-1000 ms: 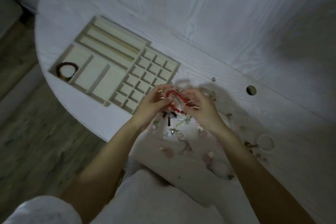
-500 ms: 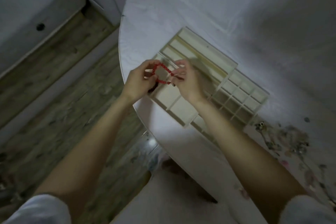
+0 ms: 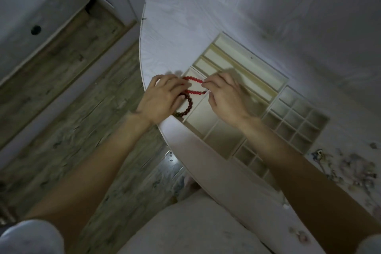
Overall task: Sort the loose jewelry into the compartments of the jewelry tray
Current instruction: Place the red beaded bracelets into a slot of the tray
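Item: red bead bracelet [image 3: 193, 85], a closed loop of small round beads. Held stretched between two hands over the left end compartment of the jewelry tray [image 3: 263, 72]. Whether it hangs just above the compartment floor or touches it cannot be told.

Left hand [image 3: 162, 99]: fingers curled, gripping the bracelet's left end; knuckles cover the compartment's outer edge.

Right hand [image 3: 224, 97]: thumb and forefinger pinch the bracelet's right end, remaining fingers loosely bent above the neighbouring wide compartments.

Same compartment, already stocked: dark bead bracelet [image 3: 186, 107], partly hidden under the left hand, lying just below the red loop.

Tray: pale wood, long slots at the far side, wide bays near the table [image 3: 175, 27] edge, a grid of small cells to the right. All but the bracelet bay appear unfilled.

Unsorted stock: loose jewelry pile [image 3: 346, 165], well apart on the right of the table.

Step in hand, by judgement: placing the red bracelet. The next move calls for lowering it beside the dark one, letting go with both hands, then reaching right to the pile.
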Action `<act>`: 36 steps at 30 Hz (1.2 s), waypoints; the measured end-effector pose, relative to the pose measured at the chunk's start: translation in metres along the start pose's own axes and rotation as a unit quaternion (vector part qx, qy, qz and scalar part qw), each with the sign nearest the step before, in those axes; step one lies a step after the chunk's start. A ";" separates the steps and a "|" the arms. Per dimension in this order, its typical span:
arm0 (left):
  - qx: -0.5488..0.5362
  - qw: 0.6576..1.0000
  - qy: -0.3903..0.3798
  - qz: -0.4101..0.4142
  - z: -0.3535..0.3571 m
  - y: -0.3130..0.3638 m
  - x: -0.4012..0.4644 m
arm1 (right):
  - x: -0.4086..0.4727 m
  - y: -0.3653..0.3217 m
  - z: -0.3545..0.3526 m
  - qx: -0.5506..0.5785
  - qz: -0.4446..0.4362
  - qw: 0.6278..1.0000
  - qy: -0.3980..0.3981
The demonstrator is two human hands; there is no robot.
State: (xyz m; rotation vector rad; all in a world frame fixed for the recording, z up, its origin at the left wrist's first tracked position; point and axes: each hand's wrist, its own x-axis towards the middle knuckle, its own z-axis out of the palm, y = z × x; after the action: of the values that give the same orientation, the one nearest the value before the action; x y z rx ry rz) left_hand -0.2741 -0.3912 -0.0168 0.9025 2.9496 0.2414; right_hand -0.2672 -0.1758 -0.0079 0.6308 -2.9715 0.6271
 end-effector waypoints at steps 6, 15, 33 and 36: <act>0.049 0.999 0.010 -0.009 0.010 0.002 0.010 | 0.000 -0.003 0.009 -0.135 -0.039 0.988 -0.065; -0.029 0.998 0.042 0.034 0.010 -0.011 0.016 | 0.001 -0.003 0.013 -0.047 -0.025 0.996 -0.069; -0.016 0.999 0.038 0.029 0.017 -0.002 -0.004 | 0.024 0.006 0.001 -0.136 0.009 0.989 -0.057; -0.024 0.999 0.037 0.027 0.017 -0.002 -0.005 | 0.026 0.003 0.004 -0.123 0.002 0.991 -0.043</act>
State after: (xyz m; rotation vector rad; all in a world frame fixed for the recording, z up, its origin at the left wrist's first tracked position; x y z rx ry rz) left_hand -0.2697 -0.3936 -0.0342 0.9890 2.9756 0.3535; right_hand -0.2920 -0.1849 -0.0099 0.6460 -3.0585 0.2318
